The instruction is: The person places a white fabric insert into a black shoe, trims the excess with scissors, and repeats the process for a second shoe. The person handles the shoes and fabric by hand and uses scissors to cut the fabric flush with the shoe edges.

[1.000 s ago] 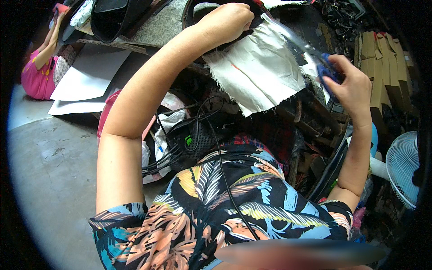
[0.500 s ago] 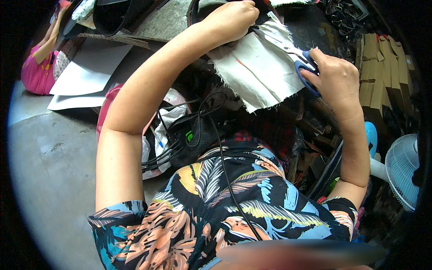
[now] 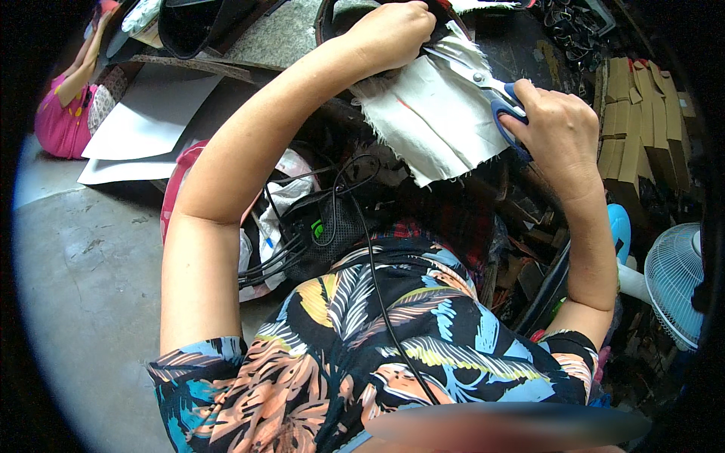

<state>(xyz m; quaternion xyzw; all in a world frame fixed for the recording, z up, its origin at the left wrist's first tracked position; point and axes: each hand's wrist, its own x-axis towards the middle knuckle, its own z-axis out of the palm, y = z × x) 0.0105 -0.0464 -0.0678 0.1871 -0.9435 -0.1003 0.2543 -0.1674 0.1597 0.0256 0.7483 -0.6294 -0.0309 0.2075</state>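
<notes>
My right hand is closed round the blue handles of a pair of scissors. Their metal blades point left across the upper part of a white cloth, toward my left hand. The cloth has frayed edges, a short red mark and fold lines, and it spreads below my left hand. That hand is curled into a closed grip at the top, against a dark item with a curved edge. Its fingertips are turned away, so what they grip is hidden.
White sheets lie at left, near a person in pink. A pink-rimmed container with cloth and black cables stands below my left arm. Stacked cardboard pieces and a fan are at right.
My right hand and the scissors have shifted slightly left and up, with the blades further across the cloth near my left hand. My left hand stays in place.
</notes>
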